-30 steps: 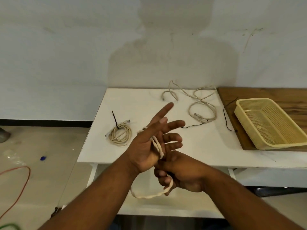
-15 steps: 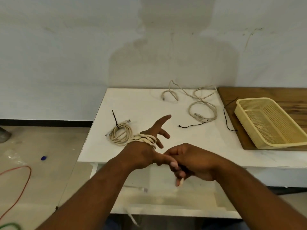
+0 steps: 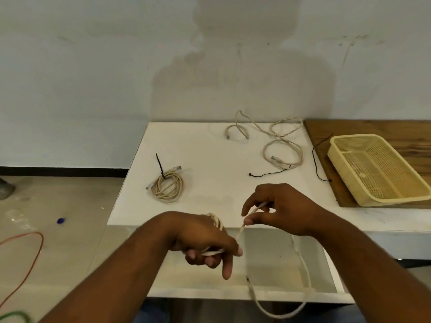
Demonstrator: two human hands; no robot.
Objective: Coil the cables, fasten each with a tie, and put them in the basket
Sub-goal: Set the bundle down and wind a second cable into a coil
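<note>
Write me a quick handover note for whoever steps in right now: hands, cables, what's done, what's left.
Left hand: beige cable wound around it, a strand gripped under the fingers.
Right hand: pinching the same cable; the free end hangs in a loop below the table edge.
Done: one tied coil on the white table, not yet in the basket.
Left: finish and tie this coil; coil the loose cable at the back; loose black ties lie near it. Yellow basket holds no cables.
</note>
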